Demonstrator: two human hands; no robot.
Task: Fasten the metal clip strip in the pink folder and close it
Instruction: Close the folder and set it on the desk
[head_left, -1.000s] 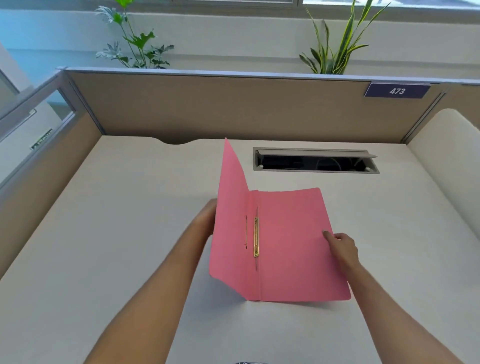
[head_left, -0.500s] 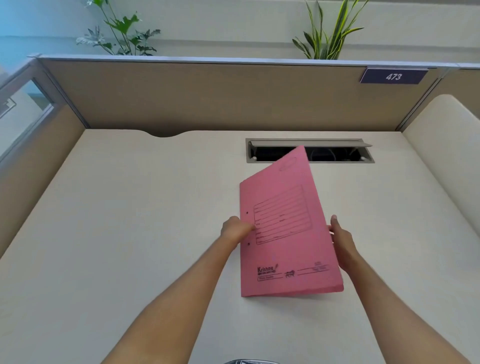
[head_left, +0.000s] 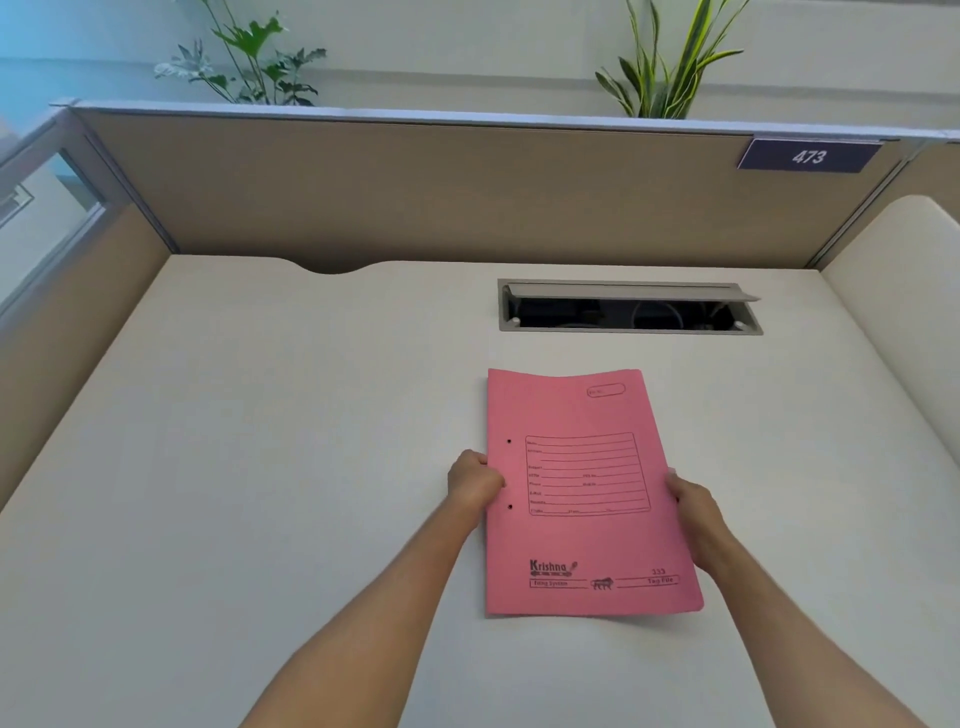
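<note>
My left hand (head_left: 474, 480) holds the spine edge of the pink folder (head_left: 582, 535), fingers curled onto the cover between its two punched holes. My right hand (head_left: 693, 512) has a grip on the opposite, open edge, the thumb on top and the rest tucked under where I cannot see them. The folder lies closed on the counter (head_left: 260, 467), printed cover up, a little right of centre and well short of the open cable tray (head_left: 628, 307) set into the counter behind it.

The metal clip strip is hidden inside, so I cannot tell whether it is seated flat. If a prong stands proud, I judge the cover may spring up once I let go, or crease near the holes. The far edge already bows slightly. Pulling my hands away unevenly could also drag the thin card askew.
</note>
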